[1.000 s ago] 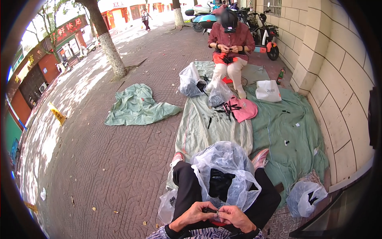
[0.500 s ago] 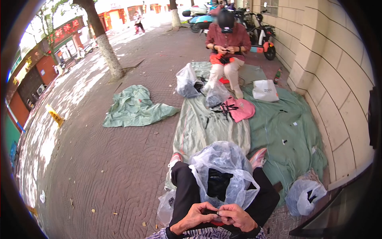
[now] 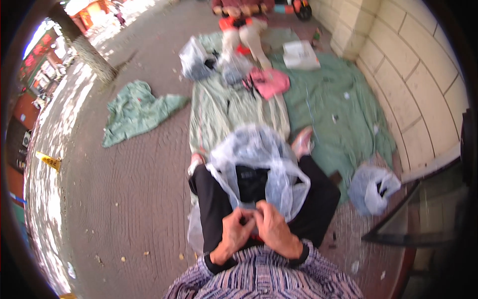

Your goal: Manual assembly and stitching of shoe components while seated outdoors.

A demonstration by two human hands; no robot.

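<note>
Between my knees stands a translucent white plastic bag (image 3: 286, 187), its mouth open, with black items (image 3: 252, 182) inside; their kind I cannot make out. My left hand (image 3: 233, 233) and my right hand (image 3: 275, 230) meet at the near rim of this bag. Both have their fingers pinched together, thumbs and fingertips almost touching. A small dark thing seems to be caught between the fingertips, mostly hidden and blurred. Whether the fingers also touch the bag's rim, I cannot tell.
Green sheets (image 3: 343, 107) and a paler one (image 3: 234, 107) cover the paving. Another person (image 3: 244, 30) sits ahead, beside plastic bags (image 3: 196, 60) and a pink bag (image 3: 271, 82). A white bag (image 3: 373, 189) stands at right, near the tiled wall (image 3: 398, 74).
The view has tipped downward, so my striped top shows more and the other person's head is out of sight. My pinched hands have moved up to the bag's near rim.
</note>
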